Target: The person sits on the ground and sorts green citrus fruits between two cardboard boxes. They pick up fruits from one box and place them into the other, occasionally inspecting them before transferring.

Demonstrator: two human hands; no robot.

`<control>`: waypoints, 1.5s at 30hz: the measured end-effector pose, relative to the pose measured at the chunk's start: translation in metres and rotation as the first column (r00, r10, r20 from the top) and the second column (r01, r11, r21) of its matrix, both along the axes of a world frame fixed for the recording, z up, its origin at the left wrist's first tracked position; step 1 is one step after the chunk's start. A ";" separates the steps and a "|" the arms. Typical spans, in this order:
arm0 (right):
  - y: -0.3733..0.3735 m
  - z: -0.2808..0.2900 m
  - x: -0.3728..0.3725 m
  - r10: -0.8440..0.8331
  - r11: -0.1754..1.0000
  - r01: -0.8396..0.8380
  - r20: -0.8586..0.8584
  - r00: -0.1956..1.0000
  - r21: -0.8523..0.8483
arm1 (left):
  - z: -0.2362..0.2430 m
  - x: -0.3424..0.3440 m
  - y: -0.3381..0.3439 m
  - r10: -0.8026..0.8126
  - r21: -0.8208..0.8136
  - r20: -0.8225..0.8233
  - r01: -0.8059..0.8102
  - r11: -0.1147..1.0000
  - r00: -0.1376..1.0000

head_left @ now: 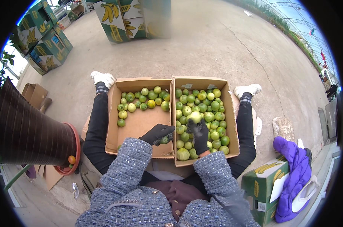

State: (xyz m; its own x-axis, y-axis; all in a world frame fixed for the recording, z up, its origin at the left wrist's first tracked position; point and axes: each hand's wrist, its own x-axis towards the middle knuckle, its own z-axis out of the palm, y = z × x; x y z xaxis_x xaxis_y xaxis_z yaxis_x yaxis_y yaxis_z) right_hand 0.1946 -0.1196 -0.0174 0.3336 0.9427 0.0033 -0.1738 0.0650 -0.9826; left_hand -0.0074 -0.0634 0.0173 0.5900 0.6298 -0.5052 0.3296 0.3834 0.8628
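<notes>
Tomato [195, 117], one, pale green, in right hand [200, 134], above right box [230, 119]; gloved fingers clamped on it, some blur. Fruit near round: no clear long axis; which way the stem end points, cannot tell. Left hand [156, 135] curled over left box [135, 132], near the shared side, second tomato [164, 140] just under it; cannot tell whether gripped. Boxes: two, side by side, long axes front to back. Left box: roughly twenty tomatoes. Right box: too crowded to count.
</notes>
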 end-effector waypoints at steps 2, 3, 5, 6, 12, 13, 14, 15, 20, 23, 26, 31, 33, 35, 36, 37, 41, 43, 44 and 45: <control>0.008 -0.011 0.013 -0.218 0.970 0.182 -0.246 0.945 -0.161 | 0.009 0.003 0.000 0.065 -0.018 -0.023 -0.065 0.998 0.998; 0.011 -0.013 0.019 -0.308 0.937 0.223 -0.339 0.889 -0.269 | 0.004 0.001 0.002 0.098 -0.003 0.066 -0.098 0.995 0.993; 0.011 -0.016 0.024 -0.244 0.952 0.168 -0.302 0.922 -0.255 | -0.007 -0.003 0.007 0.156 0.015 0.242 -0.164 0.986 0.958; 0.009 -0.018 0.020 -0.176 0.979 0.146 -0.225 0.958 -0.145 | -0.009 -0.005 0.008 0.198 0.054 0.236 -0.216 0.975 0.951; -0.008 0.022 -0.015 0.190 0.930 -0.363 0.764 0.617 0.062 | -0.021 0.003 0.007 0.379 -0.066 0.216 -0.373 0.925 0.900; -0.009 0.030 -0.022 0.155 0.908 -0.412 0.856 0.493 0.073 | -0.025 0.005 0.004 0.395 -0.068 0.222 -0.391 0.918 0.891; -0.008 0.033 -0.026 0.108 0.883 -0.463 0.927 0.360 0.077 | -0.032 0.010 0.005 0.287 0.201 0.265 -0.344 0.917 0.921; -0.006 0.031 -0.029 0.086 0.878 -0.469 0.933 0.350 0.095 | -0.038 0.008 -0.001 0.175 0.493 0.227 -0.268 0.828 0.958; 0.000 0.018 -0.030 0.189 0.920 -0.392 0.853 0.486 0.019 | -0.019 0.013 -0.008 0.218 0.314 0.261 -0.296 0.902 0.940; 0.019 -0.007 -0.023 0.047 0.969 -0.149 0.448 0.893 0.196 | -0.017 0.011 -0.002 0.283 0.104 0.269 -0.320 0.942 0.921; 0.032 -0.010 -0.003 -0.023 0.999 0.023 -0.016 1.000 -0.035 | -0.023 0.010 0.000 0.346 0.271 0.142 -0.372 0.888 0.928; 0.031 -0.019 -0.005 0.040 0.998 -0.032 0.143 0.989 -0.057 | -0.065 -0.001 0.039 0.376 0.664 -0.051 -0.250 0.704 0.925; 0.028 -0.027 -0.007 0.040 0.999 -0.036 0.283 0.958 -0.019 | -0.061 0.004 0.065 0.360 0.758 -0.172 -0.111 0.643 0.917; 0.028 -0.026 -0.009 0.046 0.999 -0.046 0.434 0.900 -0.009 | -0.049 0.007 0.087 0.348 0.866 -0.310 0.111 0.488 0.885; 0.028 -0.021 -0.013 0.016 1.000 -0.020 0.424 0.906 0.005 | -0.046 0.009 0.098 0.365 0.881 -0.352 0.173 0.440 0.862; 0.027 -0.015 -0.015 0.033 0.999 -0.034 0.462 0.886 -0.006 | -0.044 0.011 0.108 0.385 0.889 -0.392 0.236 0.392 0.836; 0.022 -0.009 -0.016 0.056 0.998 -0.067 0.549 0.834 0.000 | -0.040 0.019 0.134 0.401 0.827 -0.546 0.398 0.397 0.735; 0.021 -0.010 -0.017 0.082 0.997 -0.074 0.543 0.836 -0.037 | -0.038 0.026 0.138 0.438 0.839 -0.538 0.406 0.362 0.721; 0.021 -0.005 -0.019 0.094 0.995 -0.094 0.543 0.835 -0.027 | -0.043 0.025 0.141 0.465 0.843 -0.535 0.413 0.344 0.705; 0.022 -0.006 -0.020 0.097 0.994 -0.103 0.536 0.839 -0.019 | -0.048 0.026 0.143 0.492 0.847 -0.532 0.420 0.326 0.689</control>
